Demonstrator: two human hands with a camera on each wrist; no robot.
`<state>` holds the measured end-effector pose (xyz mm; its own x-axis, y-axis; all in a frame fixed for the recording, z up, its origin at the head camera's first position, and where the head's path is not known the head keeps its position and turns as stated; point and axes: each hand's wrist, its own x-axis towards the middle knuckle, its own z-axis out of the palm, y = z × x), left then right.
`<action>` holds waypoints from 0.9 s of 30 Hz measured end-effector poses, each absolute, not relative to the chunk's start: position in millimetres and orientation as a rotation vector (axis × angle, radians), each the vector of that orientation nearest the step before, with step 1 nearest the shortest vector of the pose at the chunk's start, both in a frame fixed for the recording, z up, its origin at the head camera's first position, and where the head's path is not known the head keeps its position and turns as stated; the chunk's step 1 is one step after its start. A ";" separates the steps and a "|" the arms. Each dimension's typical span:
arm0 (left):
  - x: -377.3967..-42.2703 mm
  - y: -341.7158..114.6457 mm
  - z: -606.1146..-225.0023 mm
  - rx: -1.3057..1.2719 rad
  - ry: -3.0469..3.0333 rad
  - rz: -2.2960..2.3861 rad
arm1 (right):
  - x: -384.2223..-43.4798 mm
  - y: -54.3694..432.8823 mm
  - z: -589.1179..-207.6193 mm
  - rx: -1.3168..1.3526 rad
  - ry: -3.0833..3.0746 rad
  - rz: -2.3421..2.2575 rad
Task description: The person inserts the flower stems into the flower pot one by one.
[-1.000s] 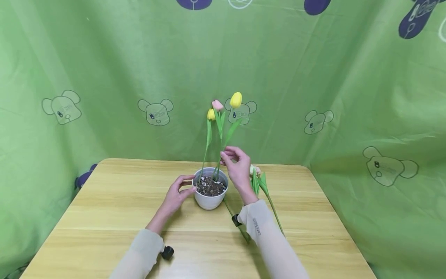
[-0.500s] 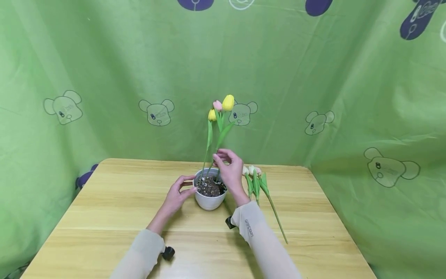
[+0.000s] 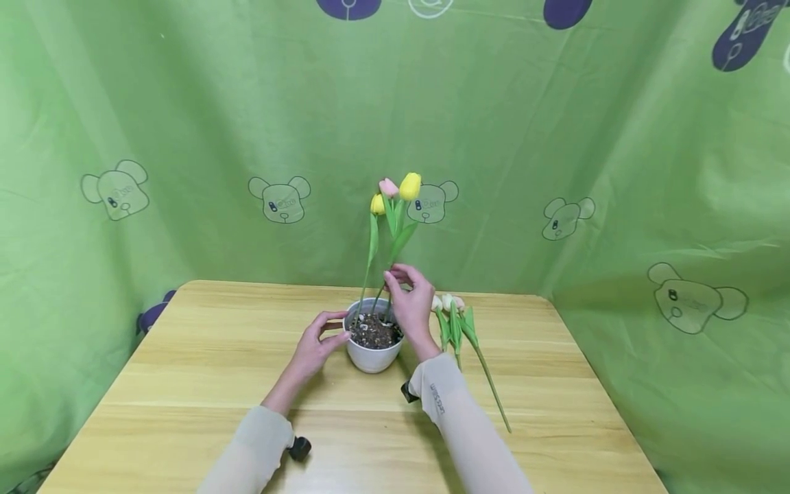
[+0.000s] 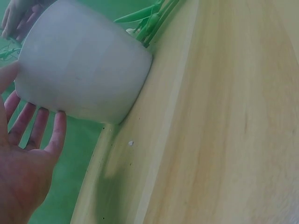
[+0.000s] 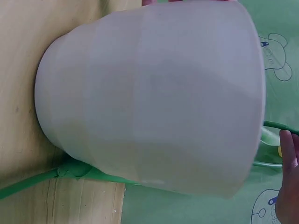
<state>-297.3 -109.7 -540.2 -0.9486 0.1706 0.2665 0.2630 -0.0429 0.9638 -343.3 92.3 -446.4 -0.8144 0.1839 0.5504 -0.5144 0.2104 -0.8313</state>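
- Green curtain point(image 3: 345, 103) behind the table point(image 3: 185, 384).
- Taller yellow tulip point(image 3: 410, 186): bloom up, leaning right.
- Right hand point(image 3: 412, 302) pinches it mid-stem; left hand point(image 3: 316, 346), fingers spread, touches the pot point(image 3: 373, 358).

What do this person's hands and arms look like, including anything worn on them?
The left hand and right hand are ungloved. The left sleeve and right sleeve are pale beige; the right bears dark lettering, too small to read surely. A small black device sits at each cuff.

Two hands point(image 3: 311, 348) point(image 3: 412, 302), one pot point(image 3: 373, 360), six tulips point(image 3: 410, 186), one table point(image 3: 358, 439)
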 end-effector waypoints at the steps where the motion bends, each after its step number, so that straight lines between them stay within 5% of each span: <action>1: -296.9 -109.6 -539.7 -0.479 -2.127 -2.170 | -343.7 92.2 -448.0 0.315 -1.941 1.637; 27: -296.5 -108.7 -540.5 -0.446 -2.130 -2.162 | -348.3 83.2 -470.9 0.388 -1.995 1.440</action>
